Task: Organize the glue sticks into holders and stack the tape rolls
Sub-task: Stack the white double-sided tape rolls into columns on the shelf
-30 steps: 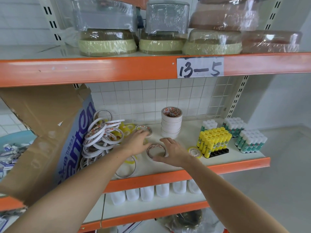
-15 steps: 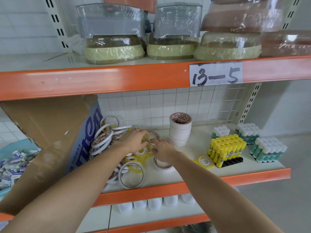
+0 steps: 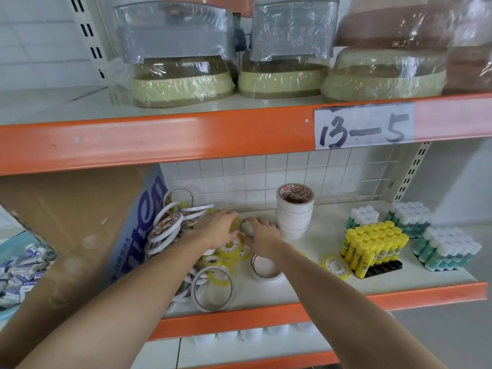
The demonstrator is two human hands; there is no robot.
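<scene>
Both hands reach onto the white shelf (image 3: 332, 283). The right hand (image 3: 262, 235) curls its fingers on a thin white tape roll (image 3: 246, 227) lying just left of the tape stack (image 3: 294, 210) — the left hand (image 3: 219, 227) rests beside it, fingers bent over small yellow rolls (image 3: 230, 247), grip unclear.

Bright, even, diffuse light; source not visible. Shadows soft and faint under the upper shelf (image 3: 159, 139). Glare streaks on the plastic wrap (image 3: 175, 35) of the top-row goods. Overall motion blur; label (image 3: 363, 126) smeared. Wide-angle bowing at edges, shelf lines tilt.
</scene>
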